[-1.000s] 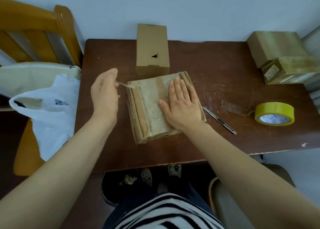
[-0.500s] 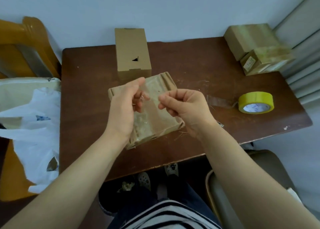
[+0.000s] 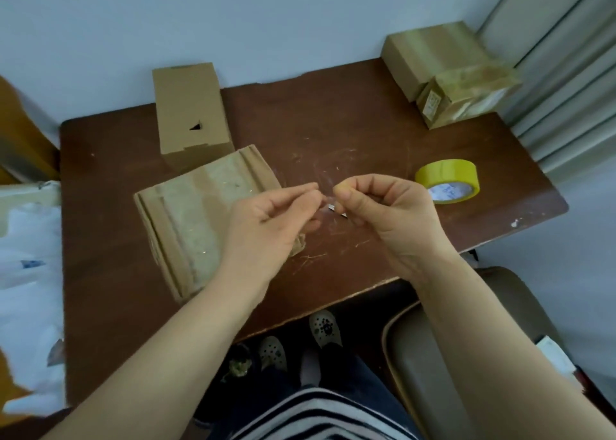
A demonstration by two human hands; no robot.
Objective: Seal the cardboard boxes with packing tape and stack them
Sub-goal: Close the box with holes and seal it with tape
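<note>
Evidently a pause between boxes. Both hands are up off the table point(image 3: 110, 173), close together over its middle. Left hand point(image 3: 266, 229) and right hand point(image 3: 386, 213) each pinch thumb to forefinger, the other fingers curled. Between the tips is a faint clear scrap point(image 3: 325, 189), likely stray tape being picked off the skin, but it is too glassy to be sure.

Taped box point(image 3: 186, 219) lies flat beneath the left hand, untouched, strips across its top. Sealing looks done, stacking not.

Stack point(image 3: 443, 69) of two taped boxes sits at the far right corner, well apart, the likely destination.

Plain box point(image 3: 191, 113) stands upright just behind the taped one, no tape seen on it.

Roll point(image 3: 446, 181) lies flat near the right hand, handy for the next seal.

Cutter point(image 3: 337, 212) is mostly hidden behind the fingers.
</note>
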